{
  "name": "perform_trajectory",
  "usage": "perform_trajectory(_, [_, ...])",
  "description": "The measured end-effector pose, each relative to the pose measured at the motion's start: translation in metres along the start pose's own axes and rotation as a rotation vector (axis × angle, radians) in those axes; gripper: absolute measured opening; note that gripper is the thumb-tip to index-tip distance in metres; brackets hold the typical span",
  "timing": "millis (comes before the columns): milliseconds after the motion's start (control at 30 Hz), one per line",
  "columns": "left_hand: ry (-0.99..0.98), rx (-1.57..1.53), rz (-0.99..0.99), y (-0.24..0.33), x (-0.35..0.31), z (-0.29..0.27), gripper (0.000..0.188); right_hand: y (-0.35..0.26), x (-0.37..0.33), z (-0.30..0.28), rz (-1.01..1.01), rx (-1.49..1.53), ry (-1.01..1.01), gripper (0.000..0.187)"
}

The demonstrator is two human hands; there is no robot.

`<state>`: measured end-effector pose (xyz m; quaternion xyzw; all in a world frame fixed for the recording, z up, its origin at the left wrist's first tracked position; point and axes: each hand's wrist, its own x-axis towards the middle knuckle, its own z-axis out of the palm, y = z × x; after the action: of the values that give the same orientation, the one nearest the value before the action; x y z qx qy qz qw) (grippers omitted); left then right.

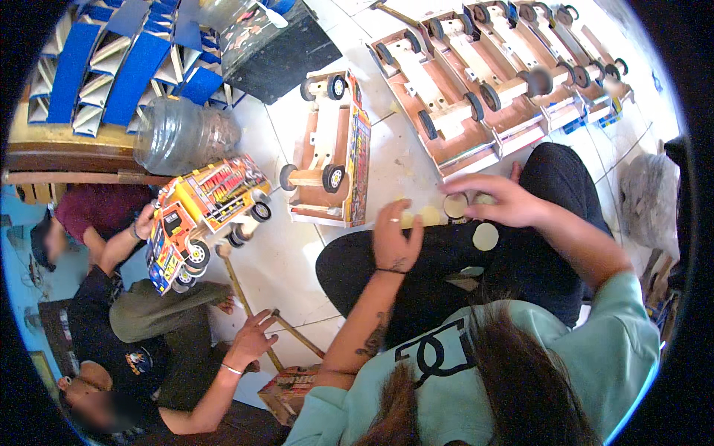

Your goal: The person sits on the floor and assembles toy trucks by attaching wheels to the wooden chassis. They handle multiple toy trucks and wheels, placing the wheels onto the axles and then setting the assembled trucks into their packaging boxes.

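Note:
Several pale round discs lie in a loose row on and beside my dark trousers. My left hand (396, 236) is over the row's left end, thumb and fingers apart, beside a yellowish disc (430, 215). Whether its fingertips touch the leftmost disc I cannot tell. Fingers stretched out, my right hand (500, 201) hovers over the right end, above a dark-rimmed disc (455, 206). Another pale disc (486, 236) rests on my trousers just below that hand. Ahead on the tiles, an upturned toy truck (322, 152) shows its wooden underside and black wheels.
Several upturned truck bodies (483, 89) stand in a row at far right. On the left a co-worker holds a finished orange toy truck (204, 215). A clear plastic jar (182, 134), stacked blue parts (74, 67) and a black box (279, 52) are behind. A hammer (238, 286) lies near the co-worker.

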<state>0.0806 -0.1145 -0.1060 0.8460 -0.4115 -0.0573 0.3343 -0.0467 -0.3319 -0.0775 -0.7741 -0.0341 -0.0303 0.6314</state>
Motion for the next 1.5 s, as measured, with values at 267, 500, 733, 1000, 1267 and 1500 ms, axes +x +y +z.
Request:
perform_trajectory(267, [0.378, 0.208, -0.131, -0.093, 0.138, -0.127, 0.04, 0.008, -0.074, -0.039, 0.395, 0.374, 0.528, 0.033])
perform_trajectory(500, [-0.571, 0.43, -0.574, -0.166, 0.215, -0.129, 0.089, 0.015, -0.062, -0.042, 0.408, 0.427, 0.483, 0.031])
perform_trajectory(733, [-0.449, 0.7, -0.126, -0.07, 0.157, -0.147, 0.08, 0.019, -0.062, -0.043, 0.456, 0.379, 0.529, 0.033])
perform_trajectory(1000, [-0.37, 0.781, -0.19, -0.045, 0.125, -0.104, 0.031, 0.02, -0.065, -0.042, 0.43, 0.365, 0.534, 0.032])
perform_trajectory(1267, [-0.132, 0.652, -0.108, -0.065, 0.106, -0.086, 0.024, 0.022, -0.067, -0.041, 0.371, 0.353, 0.522, 0.032])
perform_trajectory(1500, [-0.161, 0.613, -0.157, -0.065, 0.113, -0.088, 0.03, 0.02, -0.067, -0.04, 0.358, 0.35, 0.518, 0.032])
